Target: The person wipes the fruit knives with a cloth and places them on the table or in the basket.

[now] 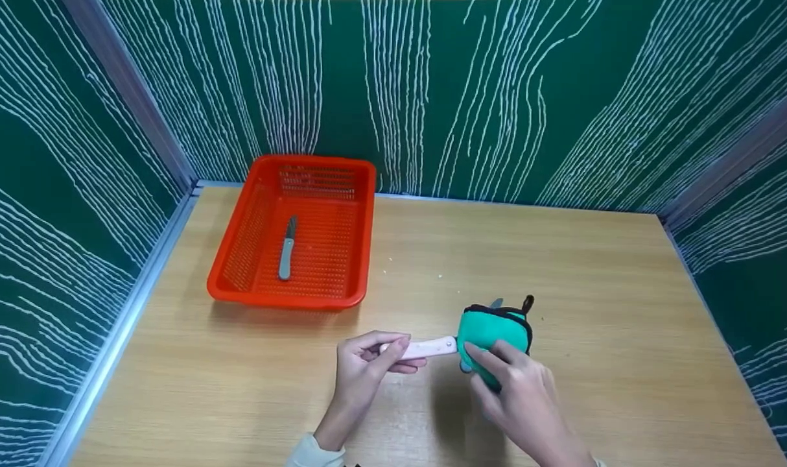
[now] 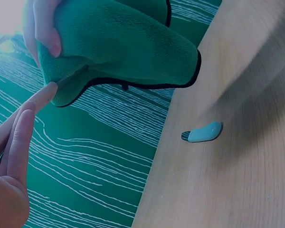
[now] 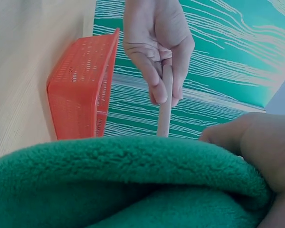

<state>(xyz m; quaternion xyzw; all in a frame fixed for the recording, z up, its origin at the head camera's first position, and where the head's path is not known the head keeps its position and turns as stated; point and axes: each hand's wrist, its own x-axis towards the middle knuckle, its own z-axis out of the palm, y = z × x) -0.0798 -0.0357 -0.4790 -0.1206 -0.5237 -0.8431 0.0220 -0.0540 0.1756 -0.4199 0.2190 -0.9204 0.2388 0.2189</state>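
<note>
My left hand (image 1: 361, 373) grips the pale pink handle of a knife (image 1: 430, 348), which points right. A green cloth (image 1: 497, 329) with a dark edging is folded around the blade, so the blade is hidden. My right hand (image 1: 526, 392) pinches the cloth at the blade, fingers on top. Both hands are raised above the table. Below the cloth, another knife with a blue-grey handle (image 2: 206, 133) lies on the tabletop. In the head view the cloth covers most of that one.
A red plastic basket (image 1: 365, 259) stands at the back left, with a grey-handled knife (image 1: 286, 256) lying inside. Small white specks dot the wooden table (image 1: 594, 272) near the basket. Green panels (image 1: 341, 78) with white lines enclose the back and sides.
</note>
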